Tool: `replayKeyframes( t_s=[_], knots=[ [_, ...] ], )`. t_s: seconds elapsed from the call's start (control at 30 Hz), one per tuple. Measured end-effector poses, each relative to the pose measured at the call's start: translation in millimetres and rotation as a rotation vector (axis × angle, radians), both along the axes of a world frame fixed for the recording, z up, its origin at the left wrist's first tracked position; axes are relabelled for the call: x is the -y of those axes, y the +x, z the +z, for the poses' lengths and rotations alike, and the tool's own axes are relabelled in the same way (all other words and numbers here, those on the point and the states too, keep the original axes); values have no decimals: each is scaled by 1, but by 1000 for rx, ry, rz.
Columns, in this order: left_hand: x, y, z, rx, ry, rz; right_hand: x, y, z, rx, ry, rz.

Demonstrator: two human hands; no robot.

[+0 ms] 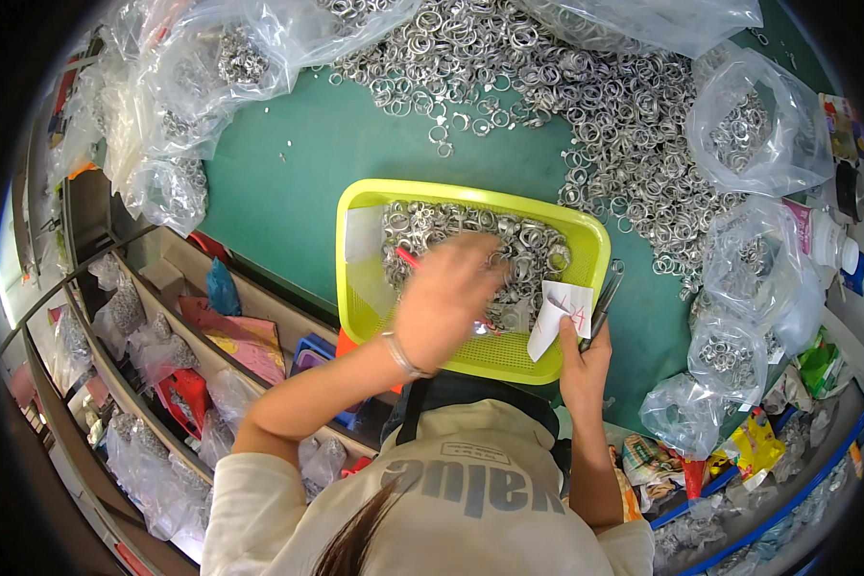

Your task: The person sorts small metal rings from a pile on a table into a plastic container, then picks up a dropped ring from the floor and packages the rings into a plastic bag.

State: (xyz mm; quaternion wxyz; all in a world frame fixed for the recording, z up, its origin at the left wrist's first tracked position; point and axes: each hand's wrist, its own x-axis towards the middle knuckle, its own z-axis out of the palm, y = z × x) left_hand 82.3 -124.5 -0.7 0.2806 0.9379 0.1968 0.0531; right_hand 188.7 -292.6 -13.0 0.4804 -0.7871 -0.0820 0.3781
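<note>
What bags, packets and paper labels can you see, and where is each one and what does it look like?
Paper slip: small, white, red marks, held in the right hand at the yellow-green basket's right edge.
Clear plastic bags: crumpled, holding metal rings, down the table's right side.
More clear bags: piled at top left.
Yellow packet: bright, crinkled, lower right.
White bottle: pink label, right edge.

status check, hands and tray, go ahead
Left hand in the rings, red pen in grip. Right hand holds paper slip at tray edge. Nothing blocking.
</note>
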Motion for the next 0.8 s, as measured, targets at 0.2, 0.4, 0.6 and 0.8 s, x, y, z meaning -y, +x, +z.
replayKeyframes(
  t_s=[0.2,0.4,0.6,0.8],
  knots=[
    [35,15,-29,-104,159,-251,0,-1,-1,-61,6,-50],
    [12,-17,-7,-214,64,-150,0,-5,-3,-111,38,-136],
    [-6,-46,-3,-314,193,23,-1,-3,-2,-107,21,-115],
    [-3,-37,13,-298,196,124,1,-2,-2,-154,42,-113]
  ],
)
